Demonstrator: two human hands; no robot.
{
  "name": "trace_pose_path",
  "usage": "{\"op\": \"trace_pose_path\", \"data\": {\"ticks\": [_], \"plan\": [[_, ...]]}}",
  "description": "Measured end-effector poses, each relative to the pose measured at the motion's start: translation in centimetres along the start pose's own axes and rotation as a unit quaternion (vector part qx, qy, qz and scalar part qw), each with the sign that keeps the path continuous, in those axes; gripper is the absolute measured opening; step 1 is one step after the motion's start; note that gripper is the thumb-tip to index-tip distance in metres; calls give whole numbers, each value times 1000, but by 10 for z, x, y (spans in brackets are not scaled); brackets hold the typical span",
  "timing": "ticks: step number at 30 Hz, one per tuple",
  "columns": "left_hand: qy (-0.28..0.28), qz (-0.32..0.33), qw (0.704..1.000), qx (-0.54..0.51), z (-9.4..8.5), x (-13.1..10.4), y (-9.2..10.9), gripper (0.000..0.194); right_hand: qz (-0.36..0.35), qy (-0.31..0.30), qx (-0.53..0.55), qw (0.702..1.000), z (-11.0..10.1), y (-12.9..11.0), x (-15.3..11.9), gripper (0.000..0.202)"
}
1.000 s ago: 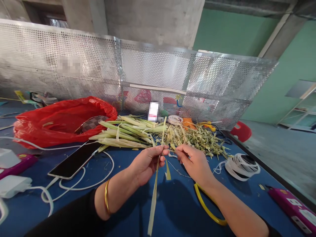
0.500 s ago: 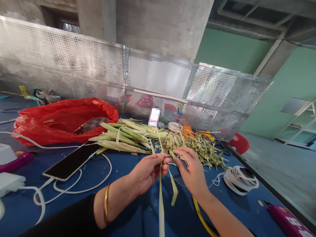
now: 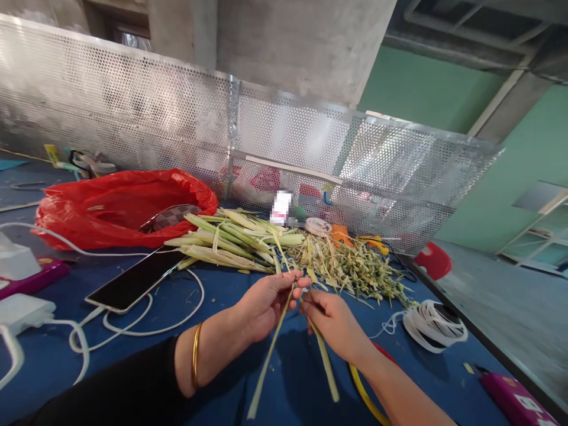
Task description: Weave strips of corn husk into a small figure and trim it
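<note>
My left hand point(image 3: 261, 307), a gold bangle on its wrist, pinches narrow pale-green husk strips between thumb and fingers above the blue table. One long husk strip point(image 3: 269, 358) hangs from it towards the lower left. Close on the right, the fingertips of my right hand point(image 3: 332, 322) are closed on another husk strip point(image 3: 327, 365), whose tail slants down to the right. The two hands nearly meet where the strips come together, and the fingers partly hide that spot. Just beyond lie a bundle of long green husks point(image 3: 235, 242) and a heap of shredded trimmings point(image 3: 359, 266).
On the left are a red plastic bag point(image 3: 89, 207), a black-screened phone point(image 3: 133, 284) and looping white cables point(image 3: 177, 322). A spool of white cord point(image 3: 435, 328) stands on the right, near a purple box point(image 3: 517, 393). Behind runs a perforated metal screen point(image 3: 284, 136).
My right hand has moved left and down, its fingers now closed on the strip that hung free. The long strip under my left hand has swung leftward. The view has shifted slightly.
</note>
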State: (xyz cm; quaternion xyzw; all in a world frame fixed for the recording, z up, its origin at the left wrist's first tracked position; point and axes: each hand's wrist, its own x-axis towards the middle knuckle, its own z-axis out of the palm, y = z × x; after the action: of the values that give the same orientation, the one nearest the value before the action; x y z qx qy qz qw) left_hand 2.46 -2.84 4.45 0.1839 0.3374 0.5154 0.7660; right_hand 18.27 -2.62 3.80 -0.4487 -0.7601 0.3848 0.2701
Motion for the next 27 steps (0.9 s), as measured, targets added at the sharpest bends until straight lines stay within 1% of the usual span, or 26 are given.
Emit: {"op": "trace_pose_path", "data": {"ticks": [2,4,6,8,9,10,11,13,14,15,16,17,19,22,23,25,27], "plan": [[0,-3,1000,-14,0,1,0,8,2,1,-13,1000,-1,2,0,25],[-1,3,1000,-13,0,2,0,8,-14,34,-56,998,-3,4,0,26],[-5,7,1000,2,0,1,0,9,-50,115,-102,987,-6,6,-1,22],[-19,0,1000,23,0,0,-1,10,-92,212,-124,965,-11,7,0,20],[-30,-9,999,33,0,-1,-2,11,-111,240,-123,956,-13,7,1,20],[-43,-20,998,41,1,-2,-3,12,-126,241,-114,956,-14,6,2,22],[-57,-31,997,46,1,-3,-4,13,-132,214,-97,963,-16,6,3,23],[-71,-39,996,45,2,-4,-4,13,-125,124,-50,983,-17,4,5,27],[-71,-35,996,40,2,-4,-4,13,-118,88,-29,989,-17,3,6,28],[-67,-29,997,33,2,-4,-3,13,-112,68,-16,991,-17,3,6,27],[-59,-23,998,26,2,-4,-3,13,-110,65,-12,992,-17,2,5,26],[-50,-18,998,21,3,-4,-2,14,-113,76,-19,990,-17,2,5,24],[-35,-20,999,18,3,-4,-1,17,-128,117,-62,983,-17,3,3,20],[-34,-41,998,28,3,-4,-3,18,-159,184,-181,953,-18,6,3,17],[-40,-49,997,33,2,-4,-4,17,-166,193,-216,943,-18,8,3,17],[-47,-60,996,36,2,-3,-6,16,-167,189,-253,934,-19,10,5,17],[-44,-69,996,35,2,-3,-8,15,-156,174,-258,938,-19,12,6,16]]}}
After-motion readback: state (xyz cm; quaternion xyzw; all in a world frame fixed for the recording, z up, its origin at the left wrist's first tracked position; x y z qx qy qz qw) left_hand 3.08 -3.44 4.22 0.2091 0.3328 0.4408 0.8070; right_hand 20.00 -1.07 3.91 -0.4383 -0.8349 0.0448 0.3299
